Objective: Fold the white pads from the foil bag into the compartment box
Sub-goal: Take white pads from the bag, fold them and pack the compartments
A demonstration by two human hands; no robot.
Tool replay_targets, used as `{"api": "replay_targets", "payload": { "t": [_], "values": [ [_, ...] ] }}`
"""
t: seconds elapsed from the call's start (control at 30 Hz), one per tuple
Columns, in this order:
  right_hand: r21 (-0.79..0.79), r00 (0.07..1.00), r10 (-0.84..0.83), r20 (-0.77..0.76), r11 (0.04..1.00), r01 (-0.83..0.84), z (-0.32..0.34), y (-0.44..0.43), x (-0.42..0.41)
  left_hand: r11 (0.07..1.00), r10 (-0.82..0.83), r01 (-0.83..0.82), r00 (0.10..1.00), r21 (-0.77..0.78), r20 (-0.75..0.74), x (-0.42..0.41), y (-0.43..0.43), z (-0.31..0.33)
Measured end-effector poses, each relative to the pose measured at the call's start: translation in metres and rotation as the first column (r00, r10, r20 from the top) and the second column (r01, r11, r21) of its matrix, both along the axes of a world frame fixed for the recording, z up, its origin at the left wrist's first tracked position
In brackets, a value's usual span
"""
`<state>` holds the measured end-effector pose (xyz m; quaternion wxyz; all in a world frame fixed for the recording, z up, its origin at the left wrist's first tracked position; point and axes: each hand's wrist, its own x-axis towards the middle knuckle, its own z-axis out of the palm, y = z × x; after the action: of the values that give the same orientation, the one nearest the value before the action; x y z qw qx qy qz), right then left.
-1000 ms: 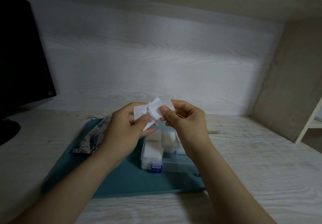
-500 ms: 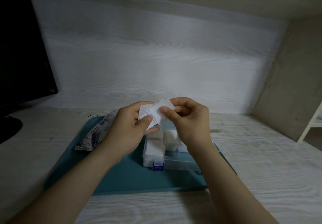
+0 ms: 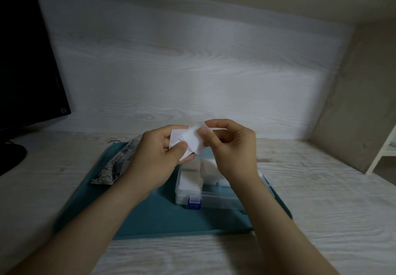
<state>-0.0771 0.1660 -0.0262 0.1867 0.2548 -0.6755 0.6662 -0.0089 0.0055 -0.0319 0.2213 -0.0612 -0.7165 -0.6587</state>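
Both hands are raised above the box, holding one white pad between them. The left hand pinches the pad's left part, thumb pressed on its front and fingers curled behind it. The right hand pinches the pad's upper right corner between thumb and forefinger, its other fingers curled in. The pad is partly folded, with overlapping flaps and a corner pointing down under the left thumb. The clear box lies open on a teal mat on the tabletop, a blue latch on its near wall. White pads already fill its left compartments: one in the near left, another just behind and to the right of it. The right arm hides the box's right side. The bag lies on the mat's far left corner, partly behind the left hand. A dark monitor stands at the far left.
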Motion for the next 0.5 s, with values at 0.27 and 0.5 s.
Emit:
{"api": "replay_targets", "payload": {
  "t": [0.27, 0.5],
  "values": [
    [-0.020, 0.999, -0.024, -0.027, 1.000, 0.024, 0.001, 0.005, -0.007, 1.000, 0.007, -0.007, 1.000, -0.002, 0.014, 0.000, -0.001, 0.001],
    [0.012, 0.997, -0.073, -0.012, 0.997, 0.073, -0.002, 0.006, -0.012, 1.000, 0.004, -0.004, 1.000, 0.023, 0.022, -0.001, 0.000, 0.001]
  ]
}}
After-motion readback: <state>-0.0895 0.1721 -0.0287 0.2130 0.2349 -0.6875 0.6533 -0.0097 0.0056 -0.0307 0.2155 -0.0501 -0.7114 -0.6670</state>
